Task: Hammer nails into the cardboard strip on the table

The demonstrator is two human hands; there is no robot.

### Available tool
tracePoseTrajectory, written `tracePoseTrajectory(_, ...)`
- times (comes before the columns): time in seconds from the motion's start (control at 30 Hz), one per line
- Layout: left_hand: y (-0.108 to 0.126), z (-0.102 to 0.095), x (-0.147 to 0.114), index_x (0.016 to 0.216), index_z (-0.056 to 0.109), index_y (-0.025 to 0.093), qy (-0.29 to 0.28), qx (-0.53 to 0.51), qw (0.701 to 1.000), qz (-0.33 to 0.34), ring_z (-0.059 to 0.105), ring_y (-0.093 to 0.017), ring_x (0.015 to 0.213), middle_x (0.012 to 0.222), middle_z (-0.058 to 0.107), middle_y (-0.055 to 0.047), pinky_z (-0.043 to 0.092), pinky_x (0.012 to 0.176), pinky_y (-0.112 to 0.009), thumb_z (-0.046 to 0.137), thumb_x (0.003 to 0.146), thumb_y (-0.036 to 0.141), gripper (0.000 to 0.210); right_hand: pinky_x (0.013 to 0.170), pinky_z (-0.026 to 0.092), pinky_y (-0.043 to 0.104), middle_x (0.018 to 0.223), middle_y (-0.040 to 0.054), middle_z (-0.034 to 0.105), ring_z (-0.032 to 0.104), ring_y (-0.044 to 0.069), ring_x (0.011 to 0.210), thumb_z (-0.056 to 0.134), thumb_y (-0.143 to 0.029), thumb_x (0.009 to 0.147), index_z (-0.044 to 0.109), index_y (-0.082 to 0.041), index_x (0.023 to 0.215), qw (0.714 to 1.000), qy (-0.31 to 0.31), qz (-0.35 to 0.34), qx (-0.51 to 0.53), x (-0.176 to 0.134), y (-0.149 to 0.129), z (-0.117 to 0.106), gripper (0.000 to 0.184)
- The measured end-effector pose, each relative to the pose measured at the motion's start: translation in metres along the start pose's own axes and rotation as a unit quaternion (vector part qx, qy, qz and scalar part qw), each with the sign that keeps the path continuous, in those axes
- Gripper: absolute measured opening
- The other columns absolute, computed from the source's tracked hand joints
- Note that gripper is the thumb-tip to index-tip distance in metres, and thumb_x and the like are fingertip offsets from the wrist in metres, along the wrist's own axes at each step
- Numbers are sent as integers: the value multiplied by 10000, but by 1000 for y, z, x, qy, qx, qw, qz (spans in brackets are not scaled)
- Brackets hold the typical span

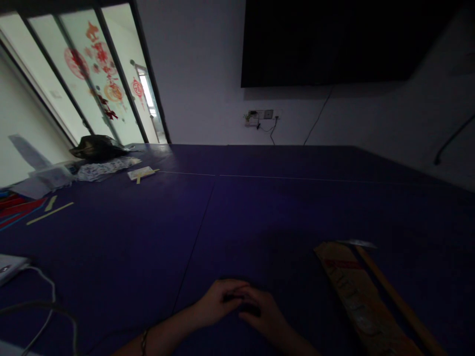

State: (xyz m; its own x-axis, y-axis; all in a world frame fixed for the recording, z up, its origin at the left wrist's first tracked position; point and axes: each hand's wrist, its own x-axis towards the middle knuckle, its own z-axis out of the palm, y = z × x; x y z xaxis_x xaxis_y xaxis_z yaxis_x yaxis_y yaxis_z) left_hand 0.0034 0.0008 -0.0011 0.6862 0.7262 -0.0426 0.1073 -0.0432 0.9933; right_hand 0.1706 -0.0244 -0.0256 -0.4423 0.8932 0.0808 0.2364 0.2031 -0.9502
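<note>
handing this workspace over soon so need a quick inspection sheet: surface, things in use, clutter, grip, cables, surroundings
Surface: dark purple tabletop with a seam running away from the person.
Things: brown printed cardboard and a wooden strip lie side by side at the right.
Clutter: black plastic bag, red strips and yellow strip, towards the far left.
Grip: left hand and right hand meet at the fingers; nothing seen held.
Cables: pale cable near left; dark cable hanging from the wall outlets.
Surroundings: wall-mounted television, screen dark; framed glass panels with red decorations.
</note>
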Motion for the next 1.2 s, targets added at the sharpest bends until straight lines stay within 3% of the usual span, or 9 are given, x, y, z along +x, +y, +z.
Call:
tracePoseTrajectory(0.23, 2, 1, 1, 1059, 601, 163, -12, -28, 999, 17, 575, -193, 981, 1034, 638, -62, 428, 874, -334, 510, 770, 101, 309, 853, 479, 337, 1020, 64, 688, 623, 212, 963, 582, -136, 660, 624, -206, 1007, 1000, -3, -8, -16, 1, -4, -2, 356)
tracePoseTrajectory(0.6, -8, 0, 1, 1081, 589, 176, 4, 14, 1000, 10, 570, -179, 963, 1038, 633, -49, 427, 862, -307, 504, 767, 96, 334, 857, 480, 328, 1024, 63, 687, 620, 204, 976, 564, -99, 644, 627, -213, 1002, 1000, 1, -8, 7, 1, -5, -1, 381)
tracePoseTrajectory(0.87, -1, 0, 1, 1036, 606, 160, -1, 54, 998, 22, 570, -170, 898, 961, 641, -42, 428, 811, -283, 505, 774, 112, 285, 865, 472, 338, 1031, 64, 681, 616, 208, 979, 568, -111, 652, 616, -207, 1020, 1000, -5, -6, 6, 0, -2, -1, 383)
tracePoseTrajectory(1.2, 0, 0, 0, 1060, 595, 170, -5, 16, 1000, 18, 572, -184, 952, 1012, 637, -52, 425, 849, -312, 498, 772, 95, 313, 847, 478, 349, 1011, 70, 688, 626, 227, 956, 576, -127, 651, 624, -205, 1000, 1000, 4, 1, -16, 0, -4, -1, 361)
